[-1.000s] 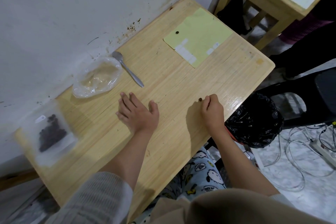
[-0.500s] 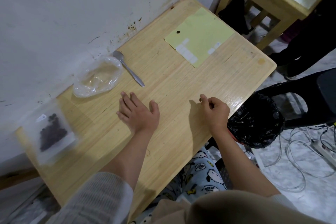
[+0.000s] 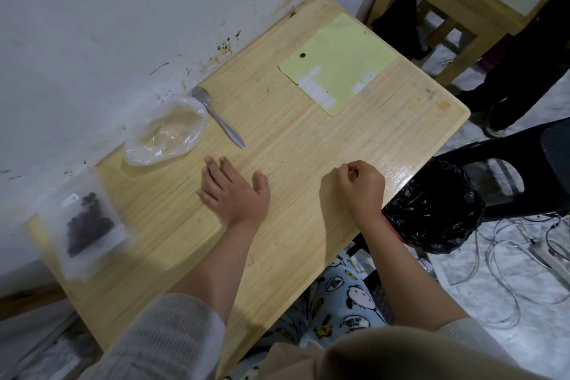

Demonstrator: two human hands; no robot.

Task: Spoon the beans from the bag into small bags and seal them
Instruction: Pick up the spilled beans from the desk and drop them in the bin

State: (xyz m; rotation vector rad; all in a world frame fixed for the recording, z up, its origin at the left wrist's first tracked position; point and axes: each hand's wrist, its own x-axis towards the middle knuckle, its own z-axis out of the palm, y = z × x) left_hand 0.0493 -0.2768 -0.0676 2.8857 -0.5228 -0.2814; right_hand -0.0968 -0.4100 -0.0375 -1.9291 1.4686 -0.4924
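A small clear bag (image 3: 84, 225) with dark beans inside lies flat at the table's left end. A crumpled, seemingly empty clear plastic bag (image 3: 166, 133) rests by the wall, and a metal spoon (image 3: 219, 118) lies just to its right. My left hand (image 3: 233, 193) lies flat on the wooden table (image 3: 308, 145), palm down, holding nothing. My right hand (image 3: 359, 187) is near the table's front edge with its fingers curled in and its fingertips pinched together. What they pinch is hidden. One dark bean (image 3: 303, 55) sits on a yellow sheet (image 3: 348, 62).
White sticker strips (image 3: 316, 91) lie on the yellow sheet at the far right of the table. A bin lined with a black bag (image 3: 431, 213) stands beside the right edge, next to a black chair (image 3: 524, 170). Cables (image 3: 505, 265) lie on the floor. A wall borders the table's far side.
My right hand closed its fingers over a loose bean on the table and drew back towards the front edge. That bean is no longer visible. My left hand stayed put.
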